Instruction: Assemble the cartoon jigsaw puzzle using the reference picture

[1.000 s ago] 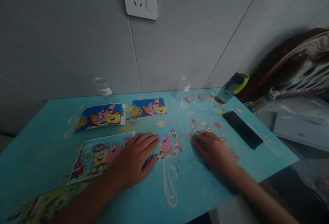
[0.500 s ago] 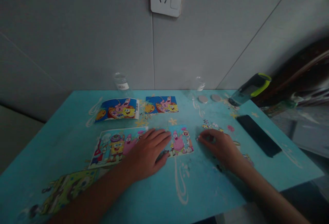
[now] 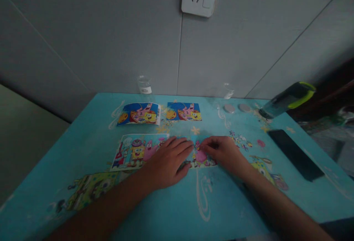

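Note:
My left hand (image 3: 173, 160) lies palm down with its fingers stretched out, across the right end of a printed cartoon picture card (image 3: 136, 153) and the left part of a small jigsaw puzzle (image 3: 200, 157). My right hand (image 3: 222, 152) is closed in a pinch over the pink figure on that puzzle. A tiny jigsaw piece seems to be between its fingertips, mostly hidden by them. Several loose jigsaw pieces (image 3: 241, 140) are scattered on the table just beyond my right hand.
Behind lie a curled blue picture card (image 3: 139, 114) and a flat blue picture (image 3: 184, 111). Clear containers (image 3: 145, 86) stand by the wall, near two round lids (image 3: 229, 108). A dark bottle (image 3: 286, 100) and a black phone-like slab (image 3: 295, 154) are at the right of the patterned table (image 3: 168, 211).
My right hand has moved left from beside the loose pieces onto the puzzle, still pinched. My left hand stays in place on the puzzle. The view has turned a little left.

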Available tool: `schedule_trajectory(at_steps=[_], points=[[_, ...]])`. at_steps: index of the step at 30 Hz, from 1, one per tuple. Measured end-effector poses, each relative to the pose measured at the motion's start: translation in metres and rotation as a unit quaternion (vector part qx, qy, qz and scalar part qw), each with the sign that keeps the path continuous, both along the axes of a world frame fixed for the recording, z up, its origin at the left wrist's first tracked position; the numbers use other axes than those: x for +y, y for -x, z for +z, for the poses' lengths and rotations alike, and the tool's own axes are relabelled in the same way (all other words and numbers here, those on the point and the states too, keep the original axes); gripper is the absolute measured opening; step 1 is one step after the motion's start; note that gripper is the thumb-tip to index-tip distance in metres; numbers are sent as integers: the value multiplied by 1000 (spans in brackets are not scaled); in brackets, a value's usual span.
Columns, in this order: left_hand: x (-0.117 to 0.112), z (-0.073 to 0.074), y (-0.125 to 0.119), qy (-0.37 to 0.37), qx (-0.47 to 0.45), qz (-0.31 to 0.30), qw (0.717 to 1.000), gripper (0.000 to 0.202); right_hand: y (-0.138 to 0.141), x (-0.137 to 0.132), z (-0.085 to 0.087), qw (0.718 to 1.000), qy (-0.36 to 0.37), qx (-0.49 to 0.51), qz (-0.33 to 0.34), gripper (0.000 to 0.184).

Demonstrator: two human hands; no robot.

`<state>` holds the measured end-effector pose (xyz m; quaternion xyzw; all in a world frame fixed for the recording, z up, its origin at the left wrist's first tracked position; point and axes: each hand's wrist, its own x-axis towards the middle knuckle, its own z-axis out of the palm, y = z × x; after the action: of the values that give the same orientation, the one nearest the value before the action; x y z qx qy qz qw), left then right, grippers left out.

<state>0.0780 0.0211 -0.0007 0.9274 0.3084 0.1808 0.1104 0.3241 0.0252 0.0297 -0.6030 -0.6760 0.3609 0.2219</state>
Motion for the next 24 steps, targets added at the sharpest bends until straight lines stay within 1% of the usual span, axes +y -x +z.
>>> schedule_trajectory(at_steps=[5, 12, 15, 20, 24], points=[[-1, 2, 0, -1, -11, -2, 1000, 54, -5, -7, -5, 998, -17, -58, 1, 23], [-2, 1, 1, 7, -8, -5, 1000, 55, 0, -13, -2, 995, -36, -96, 18, 26], [-2, 1, 1, 8, -9, -4, 1000, 54, 1, -14, -2, 995, -33, -95, 20, 30], [-1, 2, 0, 7, 0, -5, 1000, 55, 2, -15, -2, 997, -8, -70, 3, 31], [-1, 1, 1, 7, -2, 0, 1000, 59, 5, -15, -1, 999, -4, -49, 4, 32]])
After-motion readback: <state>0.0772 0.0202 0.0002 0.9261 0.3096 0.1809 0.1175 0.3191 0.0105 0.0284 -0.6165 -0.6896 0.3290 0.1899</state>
